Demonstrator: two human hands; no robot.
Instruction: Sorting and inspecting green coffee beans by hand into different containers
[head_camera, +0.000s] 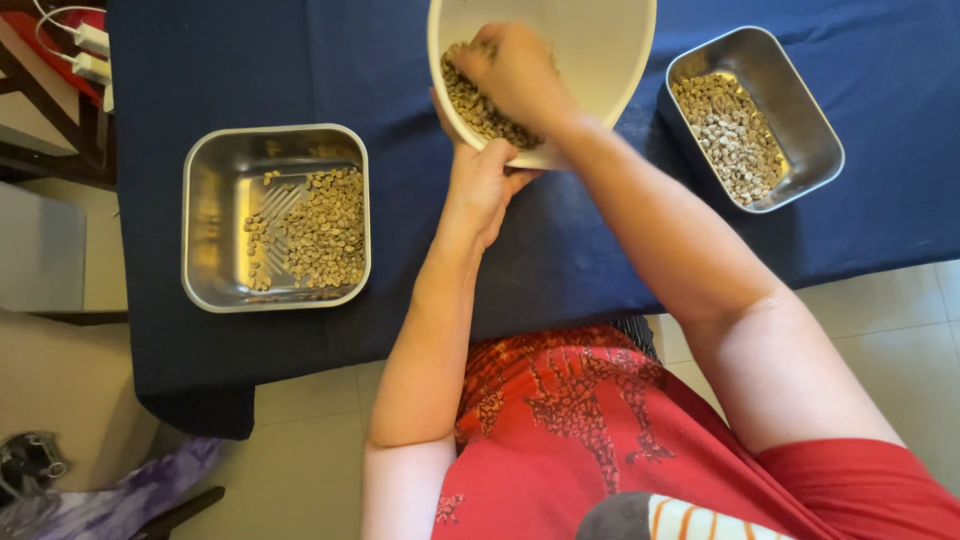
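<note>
Over the desk, left hand grips the tilted cream bowl; right hand clutches beans; tipped further, they'd likely spill.

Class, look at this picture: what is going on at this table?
A person tilts a cream bowl of pale beans with the left hand on its near rim, while the right hand digs into the beans inside. Two steel trays sit on the dark blue cloth: the left tray and the right tray, each partly filled with beans.
</note>
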